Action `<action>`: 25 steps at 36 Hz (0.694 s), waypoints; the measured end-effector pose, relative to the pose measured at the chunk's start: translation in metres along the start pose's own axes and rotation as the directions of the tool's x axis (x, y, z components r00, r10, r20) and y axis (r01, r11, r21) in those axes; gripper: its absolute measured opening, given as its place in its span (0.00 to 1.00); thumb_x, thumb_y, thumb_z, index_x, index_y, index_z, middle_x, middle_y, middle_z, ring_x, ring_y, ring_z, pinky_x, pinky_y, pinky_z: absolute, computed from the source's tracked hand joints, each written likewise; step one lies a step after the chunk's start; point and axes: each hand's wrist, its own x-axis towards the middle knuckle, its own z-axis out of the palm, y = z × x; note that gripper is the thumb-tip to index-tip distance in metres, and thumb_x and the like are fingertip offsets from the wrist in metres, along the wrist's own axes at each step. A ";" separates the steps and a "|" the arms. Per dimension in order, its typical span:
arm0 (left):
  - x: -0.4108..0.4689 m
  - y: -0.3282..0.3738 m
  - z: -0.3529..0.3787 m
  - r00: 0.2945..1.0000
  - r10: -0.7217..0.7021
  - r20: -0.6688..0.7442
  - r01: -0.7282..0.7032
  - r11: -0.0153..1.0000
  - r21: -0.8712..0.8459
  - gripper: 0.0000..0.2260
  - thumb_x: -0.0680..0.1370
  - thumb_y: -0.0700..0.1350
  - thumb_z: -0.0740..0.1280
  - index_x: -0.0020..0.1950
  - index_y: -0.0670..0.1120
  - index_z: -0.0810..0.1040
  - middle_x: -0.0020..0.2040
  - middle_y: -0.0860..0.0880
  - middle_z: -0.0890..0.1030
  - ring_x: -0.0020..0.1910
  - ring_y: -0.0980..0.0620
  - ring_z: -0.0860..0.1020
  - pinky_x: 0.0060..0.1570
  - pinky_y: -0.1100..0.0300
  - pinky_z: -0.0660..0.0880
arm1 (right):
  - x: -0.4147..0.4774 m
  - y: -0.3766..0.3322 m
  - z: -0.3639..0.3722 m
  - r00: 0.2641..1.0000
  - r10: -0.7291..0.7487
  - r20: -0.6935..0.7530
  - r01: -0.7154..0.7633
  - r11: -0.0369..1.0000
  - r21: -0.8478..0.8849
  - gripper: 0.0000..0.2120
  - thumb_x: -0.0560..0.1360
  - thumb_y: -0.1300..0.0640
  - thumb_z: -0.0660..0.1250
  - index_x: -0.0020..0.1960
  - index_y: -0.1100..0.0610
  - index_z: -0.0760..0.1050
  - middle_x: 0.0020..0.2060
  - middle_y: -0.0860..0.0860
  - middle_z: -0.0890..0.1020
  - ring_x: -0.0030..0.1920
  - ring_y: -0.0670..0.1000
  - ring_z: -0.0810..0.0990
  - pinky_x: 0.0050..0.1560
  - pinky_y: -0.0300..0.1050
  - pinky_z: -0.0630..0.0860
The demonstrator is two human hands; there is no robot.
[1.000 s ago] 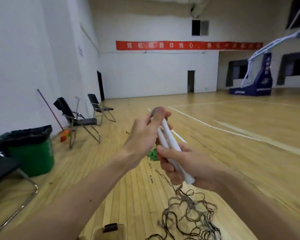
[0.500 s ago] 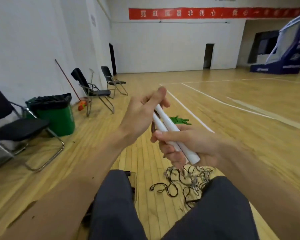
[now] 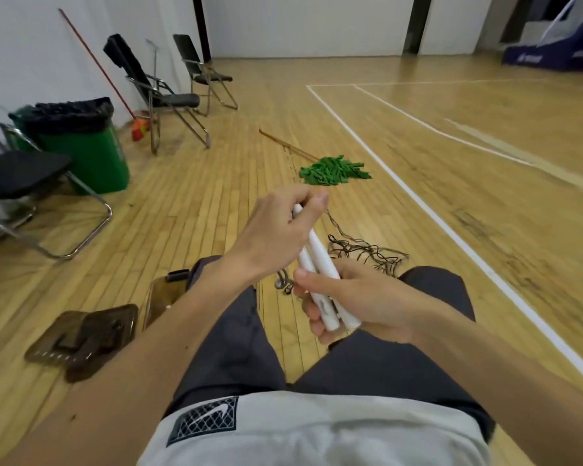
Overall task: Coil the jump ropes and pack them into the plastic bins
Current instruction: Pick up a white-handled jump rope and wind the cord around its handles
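Jump-rope handles [image 3: 320, 267], two white sticks side by side, sit at frame centre above the seated person's knees. Right hand [image 3: 357, 304] is wrapped around their lower ends; left hand [image 3: 280, 233] pinches their upper tips. Dark cord [image 3: 367, 252] lies tangled on the wooden floor [image 3: 216, 203] just beyond. Brown translucent plastic bins [image 3: 81, 338] rest at lower left; green bristle pile [image 3: 334, 170] above centre.

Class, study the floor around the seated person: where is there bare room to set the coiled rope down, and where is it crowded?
Bare floor lies right of the white court line, and between the green bin and the green mop head. It is crowded by the tangled rope ahead of the knees and by the brown plastic bins on the left.
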 end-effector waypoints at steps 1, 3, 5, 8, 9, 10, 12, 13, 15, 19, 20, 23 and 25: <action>-0.001 -0.002 0.001 1.000 -0.004 0.008 0.004 1.000 -0.007 0.20 0.84 0.49 0.61 0.32 0.54 0.66 0.26 0.58 0.67 0.27 0.59 0.65 0.30 0.66 0.62 | 0.000 0.001 0.000 1.000 0.002 -0.005 -0.002 1.000 0.003 0.14 0.81 0.47 0.64 0.51 0.59 0.74 0.32 0.51 0.74 0.31 0.50 0.74 0.33 0.42 0.75; -0.001 -0.005 0.000 1.000 -0.027 0.013 0.027 0.999 -0.035 0.20 0.84 0.49 0.61 0.32 0.56 0.66 0.26 0.58 0.66 0.27 0.59 0.64 0.31 0.66 0.62 | -0.002 0.001 0.000 1.000 -0.001 -0.023 0.001 1.000 0.029 0.14 0.82 0.48 0.64 0.51 0.59 0.73 0.30 0.49 0.68 0.28 0.47 0.67 0.30 0.39 0.67; -0.001 -0.005 -0.002 0.998 -0.051 0.033 0.054 0.994 -0.095 0.20 0.84 0.52 0.61 0.32 0.56 0.66 0.28 0.57 0.66 0.28 0.58 0.63 0.31 0.65 0.62 | -0.004 0.002 -0.001 0.999 -0.008 -0.033 0.009 0.999 0.041 0.13 0.82 0.49 0.64 0.50 0.60 0.72 0.29 0.48 0.64 0.26 0.46 0.61 0.28 0.38 0.61; -0.003 0.000 -0.006 0.992 -0.094 0.089 0.116 0.952 -0.283 0.21 0.83 0.59 0.57 0.33 0.49 0.68 0.29 0.52 0.65 0.27 0.55 0.64 0.28 0.62 0.63 | -0.007 0.002 -0.002 1.000 -0.017 -0.019 0.018 0.999 0.026 0.13 0.81 0.49 0.66 0.45 0.58 0.71 0.29 0.48 0.63 0.25 0.46 0.58 0.26 0.37 0.59; -0.004 0.002 -0.007 0.987 -0.117 0.109 0.150 0.919 -0.364 0.23 0.83 0.61 0.54 0.34 0.47 0.70 0.29 0.51 0.66 0.27 0.54 0.65 0.27 0.62 0.63 | -0.008 0.002 -0.003 1.000 -0.013 0.000 0.013 0.999 0.032 0.13 0.81 0.49 0.66 0.43 0.57 0.70 0.29 0.49 0.62 0.25 0.46 0.58 0.26 0.37 0.59; -0.005 0.001 -0.008 0.982 -0.135 0.133 0.181 0.878 -0.444 0.25 0.83 0.62 0.50 0.36 0.47 0.71 0.30 0.51 0.68 0.27 0.54 0.66 0.27 0.61 0.64 | -0.010 0.001 -0.004 1.000 -0.009 0.028 0.007 0.999 0.045 0.14 0.80 0.49 0.66 0.42 0.56 0.70 0.29 0.49 0.61 0.25 0.46 0.57 0.25 0.37 0.58; -0.007 -0.001 -0.009 0.969 -0.158 0.191 0.242 0.774 -0.585 0.28 0.82 0.64 0.45 0.38 0.47 0.72 0.32 0.50 0.69 0.29 0.54 0.67 0.31 0.59 0.64 | -0.013 -0.001 -0.008 0.996 -0.007 0.091 0.000 0.997 0.082 0.14 0.79 0.48 0.66 0.40 0.55 0.69 0.29 0.50 0.60 0.25 0.46 0.57 0.25 0.37 0.57; -0.009 -0.002 -0.008 0.959 -0.177 0.220 0.279 0.714 -0.642 0.30 0.81 0.66 0.43 0.38 0.47 0.73 0.33 0.48 0.69 0.30 0.53 0.67 0.32 0.58 0.63 | -0.015 -0.002 -0.009 0.993 -0.012 0.118 0.000 0.995 0.101 0.14 0.78 0.47 0.66 0.40 0.55 0.68 0.29 0.50 0.60 0.25 0.46 0.56 0.24 0.36 0.56; -0.014 -0.002 -0.003 0.939 -0.226 0.258 0.343 0.601 -0.722 0.32 0.80 0.68 0.43 0.37 0.47 0.74 0.33 0.48 0.69 0.30 0.53 0.68 0.35 0.56 0.62 | -0.017 -0.003 -0.011 0.987 -0.027 0.159 0.006 0.991 0.131 0.14 0.78 0.47 0.66 0.40 0.55 0.68 0.29 0.49 0.59 0.25 0.45 0.56 0.23 0.36 0.57; -0.026 0.002 0.012 0.923 -0.275 0.271 0.379 0.513 -0.770 0.33 0.81 0.66 0.41 0.37 0.47 0.75 0.29 0.52 0.73 0.29 0.55 0.73 0.36 0.58 0.68 | -0.019 -0.004 -0.012 0.982 -0.039 0.183 0.011 0.988 0.153 0.16 0.77 0.44 0.65 0.39 0.54 0.68 0.27 0.48 0.59 0.24 0.45 0.56 0.22 0.35 0.57; -0.028 0.003 0.014 0.920 -0.280 0.274 0.387 0.538 -0.749 0.32 0.82 0.64 0.40 0.40 0.46 0.74 0.30 0.52 0.75 0.30 0.54 0.75 0.36 0.58 0.71 | -0.019 -0.005 -0.013 0.982 -0.047 0.182 0.019 0.988 0.154 0.16 0.77 0.43 0.64 0.39 0.54 0.68 0.27 0.48 0.59 0.24 0.45 0.56 0.22 0.35 0.57; -0.038 0.005 0.024 0.902 -0.310 0.299 0.431 0.626 -0.650 0.29 0.85 0.59 0.42 0.43 0.44 0.75 0.34 0.49 0.79 0.38 0.50 0.78 0.44 0.55 0.74 | -0.020 -0.008 -0.016 0.983 -0.083 0.167 0.051 0.981 0.186 0.17 0.78 0.43 0.62 0.40 0.55 0.68 0.27 0.48 0.58 0.23 0.45 0.56 0.22 0.36 0.57; -0.045 0.005 0.034 0.888 -0.338 0.311 0.460 0.646 -0.609 0.28 0.86 0.57 0.44 0.43 0.43 0.75 0.37 0.43 0.76 0.40 0.45 0.73 0.44 0.51 0.71 | -0.020 -0.010 -0.019 0.985 -0.099 0.139 0.073 0.981 0.182 0.16 0.77 0.43 0.63 0.40 0.55 0.68 0.27 0.48 0.58 0.23 0.45 0.56 0.22 0.36 0.56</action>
